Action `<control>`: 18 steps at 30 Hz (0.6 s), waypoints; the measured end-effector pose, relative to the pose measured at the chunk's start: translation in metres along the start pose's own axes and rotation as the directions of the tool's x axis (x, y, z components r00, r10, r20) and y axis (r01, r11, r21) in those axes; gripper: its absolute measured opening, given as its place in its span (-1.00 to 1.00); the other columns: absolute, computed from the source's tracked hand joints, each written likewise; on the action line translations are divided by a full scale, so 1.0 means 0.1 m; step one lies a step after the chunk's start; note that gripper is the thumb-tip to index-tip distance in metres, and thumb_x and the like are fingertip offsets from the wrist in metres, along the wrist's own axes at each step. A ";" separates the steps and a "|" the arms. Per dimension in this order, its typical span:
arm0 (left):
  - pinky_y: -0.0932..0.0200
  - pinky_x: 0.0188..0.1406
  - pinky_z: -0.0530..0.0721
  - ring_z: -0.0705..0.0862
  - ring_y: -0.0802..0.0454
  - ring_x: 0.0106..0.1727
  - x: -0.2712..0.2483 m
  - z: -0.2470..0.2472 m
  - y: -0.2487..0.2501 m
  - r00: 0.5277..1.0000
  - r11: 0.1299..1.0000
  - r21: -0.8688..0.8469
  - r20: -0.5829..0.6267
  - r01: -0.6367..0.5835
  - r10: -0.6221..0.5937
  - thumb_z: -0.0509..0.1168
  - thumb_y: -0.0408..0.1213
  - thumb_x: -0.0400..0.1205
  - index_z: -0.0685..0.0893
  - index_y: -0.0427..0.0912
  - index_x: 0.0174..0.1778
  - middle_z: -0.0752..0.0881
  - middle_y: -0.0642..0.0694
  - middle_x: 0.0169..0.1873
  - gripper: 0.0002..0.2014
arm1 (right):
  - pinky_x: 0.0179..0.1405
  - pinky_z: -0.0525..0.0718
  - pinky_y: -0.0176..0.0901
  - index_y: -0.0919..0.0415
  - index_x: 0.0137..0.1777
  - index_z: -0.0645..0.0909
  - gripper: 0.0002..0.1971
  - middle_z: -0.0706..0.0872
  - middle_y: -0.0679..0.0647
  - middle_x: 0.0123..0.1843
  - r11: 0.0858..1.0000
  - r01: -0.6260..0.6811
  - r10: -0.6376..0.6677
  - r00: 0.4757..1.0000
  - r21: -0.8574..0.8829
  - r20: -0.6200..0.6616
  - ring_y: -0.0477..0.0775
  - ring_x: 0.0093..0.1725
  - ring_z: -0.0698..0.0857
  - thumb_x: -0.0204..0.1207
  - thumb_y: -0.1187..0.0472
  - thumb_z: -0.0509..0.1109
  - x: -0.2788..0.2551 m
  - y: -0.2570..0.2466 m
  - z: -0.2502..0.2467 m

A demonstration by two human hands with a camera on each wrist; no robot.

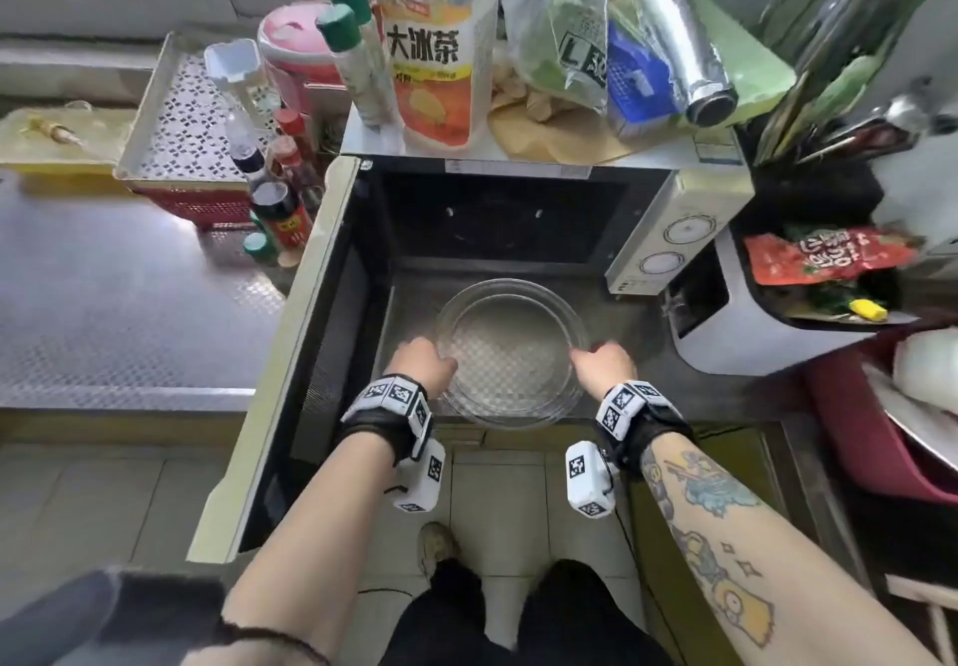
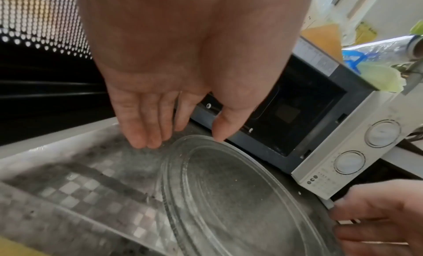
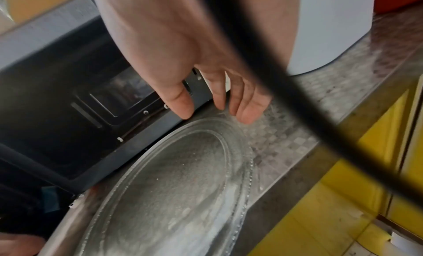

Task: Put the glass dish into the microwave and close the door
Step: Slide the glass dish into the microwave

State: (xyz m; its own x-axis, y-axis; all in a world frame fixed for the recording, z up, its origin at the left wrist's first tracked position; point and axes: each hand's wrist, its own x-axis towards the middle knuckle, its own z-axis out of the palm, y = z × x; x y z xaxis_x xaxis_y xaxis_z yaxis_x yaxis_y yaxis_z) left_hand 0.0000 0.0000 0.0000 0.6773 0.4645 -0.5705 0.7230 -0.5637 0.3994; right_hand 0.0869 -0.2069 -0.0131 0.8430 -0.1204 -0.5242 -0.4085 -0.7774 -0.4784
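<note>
The round clear glass dish [image 1: 510,354] lies flat on the patterned metal counter, just in front of the microwave [image 1: 679,230], whose dark cavity [image 1: 503,219] stands empty. Its door [image 1: 311,328] is swung wide to the left. My left hand [image 1: 425,360] is at the dish's left rim and my right hand [image 1: 601,362] at its right rim. In the left wrist view the left hand [image 2: 183,141] has straight fingers beside the dish [image 2: 228,196], thumb tip at the rim. In the right wrist view the right hand [image 3: 216,118] hovers likewise over the dish [image 3: 183,187], not clasping it.
A tea bottle [image 1: 435,59], a foil roll [image 1: 668,28] and bags crowd the microwave's top. Sauce bottles [image 1: 282,199] stand left of the door. A white appliance [image 1: 736,333] sits close on the right. The dish's near rim overhangs the counter edge [image 1: 726,419].
</note>
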 end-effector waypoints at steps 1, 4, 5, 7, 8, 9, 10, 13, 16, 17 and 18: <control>0.01 0.13 0.61 0.68 -0.27 0.21 0.03 -0.01 0.00 1.000 1.000 -0.001 0.015 0.020 -0.020 0.26 -0.08 0.57 0.62 -0.31 0.17 0.67 -0.35 0.26 -0.61 | 0.30 0.56 0.00 0.46 0.34 0.54 -0.48 0.64 0.40 0.36 1.000 -0.014 0.014 1.000 0.009 0.015 0.38 0.36 0.61 0.53 0.05 0.36 0.00 -0.01 -0.01; 0.01 0.17 0.60 0.66 -0.28 0.28 0.12 0.01 -0.01 0.996 0.996 -0.024 0.017 0.088 -0.088 0.27 -0.11 0.59 0.54 -0.33 0.31 0.68 -0.34 0.27 -0.55 | 0.25 0.57 -0.02 0.47 0.30 0.59 -0.53 0.66 0.42 0.34 0.998 -0.054 0.053 0.998 0.022 0.036 0.39 0.34 0.63 0.55 0.09 0.34 0.14 0.03 0.05; 0.00 0.18 0.60 0.66 -0.28 0.29 0.14 0.03 0.00 0.994 0.995 -0.022 0.030 0.101 -0.101 0.27 -0.11 0.59 0.53 -0.33 0.34 0.68 -0.33 0.27 -0.54 | 0.22 0.58 -0.03 0.47 0.26 0.62 -0.55 0.67 0.43 0.32 0.998 -0.055 0.055 0.997 0.004 0.049 0.40 0.32 0.64 0.55 0.09 0.32 0.17 0.04 0.07; -0.01 0.20 0.60 0.66 -0.29 0.29 0.17 0.09 -0.01 0.993 0.994 -0.034 0.050 0.107 -0.105 0.27 -0.11 0.58 0.52 -0.31 0.35 0.68 -0.32 0.27 -0.52 | 0.20 0.59 -0.03 0.47 0.24 0.64 -0.57 0.68 0.44 0.30 0.998 -0.059 0.060 0.997 -0.019 0.055 0.40 0.31 0.64 0.56 0.10 0.31 0.22 0.05 0.10; -0.01 0.21 0.59 0.65 -0.30 0.29 0.18 0.10 -0.01 0.993 0.993 -0.036 0.053 0.109 -0.107 0.26 -0.11 0.58 0.53 -0.32 0.34 0.68 -0.33 0.27 -0.53 | 0.22 0.59 -0.03 0.47 0.26 0.63 -0.57 0.68 0.44 0.31 0.997 -0.072 0.073 0.996 -0.016 0.051 0.40 0.32 0.64 0.56 0.12 0.32 0.25 0.05 0.10; -0.01 0.22 0.59 0.65 -0.31 0.30 0.20 0.12 -0.01 0.992 0.993 -0.039 0.057 0.111 -0.109 0.26 -0.12 0.59 0.53 -0.33 0.33 0.68 -0.35 0.27 -0.54 | 0.24 0.58 -0.03 0.47 0.28 0.62 -0.58 0.67 0.43 0.32 0.997 -0.082 0.082 0.995 -0.010 0.050 0.39 0.34 0.63 0.56 0.15 0.32 0.29 0.06 0.11; -0.01 0.21 0.58 0.64 -0.31 0.30 0.21 0.14 0.00 0.992 0.992 -0.043 0.058 0.119 -0.116 0.26 -0.14 0.59 0.52 -0.35 0.33 0.68 -0.36 0.27 -0.54 | 0.24 0.58 -0.03 0.48 0.29 0.61 -0.58 0.67 0.42 0.33 0.996 -0.093 0.094 0.994 -0.016 0.058 0.39 0.34 0.64 0.56 0.17 0.31 0.33 0.08 0.11; 0.00 0.14 0.57 0.64 -0.34 0.28 0.24 0.20 -0.01 0.988 0.987 -0.069 0.056 0.145 -0.141 0.25 -0.19 0.60 0.49 -0.38 0.33 0.67 -0.39 0.25 -0.56 | 0.12 0.62 -0.04 0.46 0.19 0.64 -0.60 0.72 0.40 0.25 0.995 -0.099 0.101 0.989 -0.027 0.106 0.38 0.23 0.70 0.47 0.17 0.35 0.43 0.18 0.17; 0.01 0.12 0.56 0.63 -0.35 0.28 0.27 0.25 -0.03 0.989 0.986 -0.084 0.051 0.145 -0.141 0.25 -0.19 0.59 0.49 -0.39 0.29 0.67 -0.41 0.24 -0.58 | 0.12 0.63 -0.03 0.43 0.14 0.64 -0.62 0.74 0.39 0.20 0.995 -0.096 0.099 0.989 -0.037 0.107 0.37 0.19 0.71 0.40 0.18 0.39 0.51 0.26 0.22; 0.00 0.15 0.56 0.63 -0.35 0.29 0.26 0.27 -0.04 0.988 0.984 -0.097 0.055 0.151 -0.146 0.25 -0.18 0.59 0.49 -0.38 0.29 0.67 -0.41 0.24 -0.58 | 0.14 0.63 -0.03 0.43 0.16 0.62 -0.62 0.73 0.39 0.22 0.994 -0.097 0.101 0.989 -0.045 0.107 0.38 0.21 0.70 0.42 0.20 0.40 0.51 0.28 0.22; 0.00 0.16 0.56 0.63 -0.35 0.29 0.26 0.27 -0.04 0.987 0.982 -0.110 0.056 0.156 -0.151 0.26 -0.17 0.59 0.50 -0.38 0.28 0.67 -0.41 0.24 -0.58 | 0.16 0.62 -0.03 0.43 0.19 0.61 -0.62 0.72 0.39 0.23 0.994 -0.098 0.103 0.989 -0.054 0.109 0.38 0.23 0.69 0.43 0.21 0.40 0.49 0.26 0.20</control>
State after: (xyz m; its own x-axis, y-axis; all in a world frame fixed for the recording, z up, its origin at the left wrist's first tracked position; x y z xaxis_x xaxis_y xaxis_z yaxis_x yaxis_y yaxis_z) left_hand 0.0104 -0.0042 -0.0361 0.5518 0.5053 -0.6635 0.8305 -0.4055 0.3819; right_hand 0.1102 -0.2205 -0.0654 0.7531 -0.1321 -0.6445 -0.4695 -0.7942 -0.3859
